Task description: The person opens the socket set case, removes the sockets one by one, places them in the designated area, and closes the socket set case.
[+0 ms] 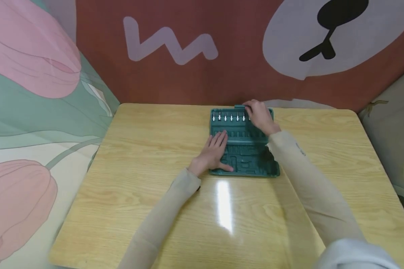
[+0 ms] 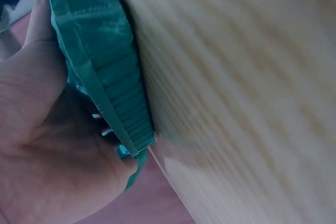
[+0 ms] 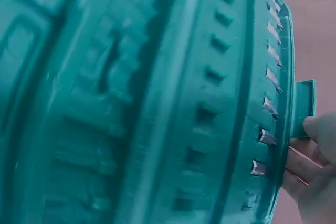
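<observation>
A green plastic tool case (image 1: 252,160) lies unfolded flat on the table, its moulded slots facing up. Along the far edge runs a row of short silver bits (image 1: 231,117); the other moulded recesses in sight look bare. My left hand (image 1: 213,154) rests over the case's left side, fingers straight and thumb spread across the near corner. At the far edge, my right hand (image 1: 260,116) pinches the case by its latch tab (image 3: 304,103), the thumb on the tab and the fingers behind the rim. That hand hides the right end of the bit row in the head view.
The light wooden table (image 1: 138,160) reaches back to a wall covering (image 1: 188,82) with cartoon shapes, close behind the case. A flower-patterned covering (image 1: 27,127) hangs at the left. Bright light reflects off the tabletop in front of the case.
</observation>
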The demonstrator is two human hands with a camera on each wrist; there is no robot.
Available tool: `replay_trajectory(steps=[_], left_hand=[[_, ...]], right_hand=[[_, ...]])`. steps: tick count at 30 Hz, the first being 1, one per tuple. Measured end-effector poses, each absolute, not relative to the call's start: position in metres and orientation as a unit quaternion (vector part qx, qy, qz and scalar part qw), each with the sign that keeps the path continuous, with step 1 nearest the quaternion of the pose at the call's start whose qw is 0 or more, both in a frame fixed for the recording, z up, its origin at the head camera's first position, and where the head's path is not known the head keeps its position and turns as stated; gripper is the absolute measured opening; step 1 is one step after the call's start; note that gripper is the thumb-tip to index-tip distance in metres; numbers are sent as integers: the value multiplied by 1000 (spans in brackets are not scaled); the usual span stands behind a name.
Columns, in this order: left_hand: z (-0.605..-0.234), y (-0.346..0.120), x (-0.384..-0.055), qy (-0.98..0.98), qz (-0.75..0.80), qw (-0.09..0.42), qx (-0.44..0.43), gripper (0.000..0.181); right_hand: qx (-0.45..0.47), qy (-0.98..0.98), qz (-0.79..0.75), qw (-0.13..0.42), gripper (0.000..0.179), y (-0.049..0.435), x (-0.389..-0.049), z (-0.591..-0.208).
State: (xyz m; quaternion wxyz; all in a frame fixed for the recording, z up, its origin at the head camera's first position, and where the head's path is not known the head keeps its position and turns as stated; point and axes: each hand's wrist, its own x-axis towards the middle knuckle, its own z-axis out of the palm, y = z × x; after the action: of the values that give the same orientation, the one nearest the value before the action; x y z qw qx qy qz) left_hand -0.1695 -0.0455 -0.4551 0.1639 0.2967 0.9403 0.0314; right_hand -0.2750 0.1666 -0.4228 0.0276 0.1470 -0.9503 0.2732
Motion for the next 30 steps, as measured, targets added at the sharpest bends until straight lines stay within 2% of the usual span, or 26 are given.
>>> replay_trajectory(steps=[5,12,18,23,26,30], left_hand=[[-452,-45,-166,936,22,186,297,130],[-452,-48,-163,934,27,191,301,130],[-453,-45,-161,935,32,189,299,131],[-451,-41,-160,935,29,196,295,130],[-450,-41,-160,934,26,204,291,130],[-450,-44,-161,934,22,209,290,129]], right_hand=[[146,-950,276,-11,34,173,-275,-442],[149,-943,291,-57,38,176,-275,-458],[153,-945,283,-68,40,178,-275,-457],[181,-939,274,-100,45,185,-274,-449],[224,-933,259,-111,50,190,-264,-439],[260,-930,218,-139,60,191,-232,-429]])
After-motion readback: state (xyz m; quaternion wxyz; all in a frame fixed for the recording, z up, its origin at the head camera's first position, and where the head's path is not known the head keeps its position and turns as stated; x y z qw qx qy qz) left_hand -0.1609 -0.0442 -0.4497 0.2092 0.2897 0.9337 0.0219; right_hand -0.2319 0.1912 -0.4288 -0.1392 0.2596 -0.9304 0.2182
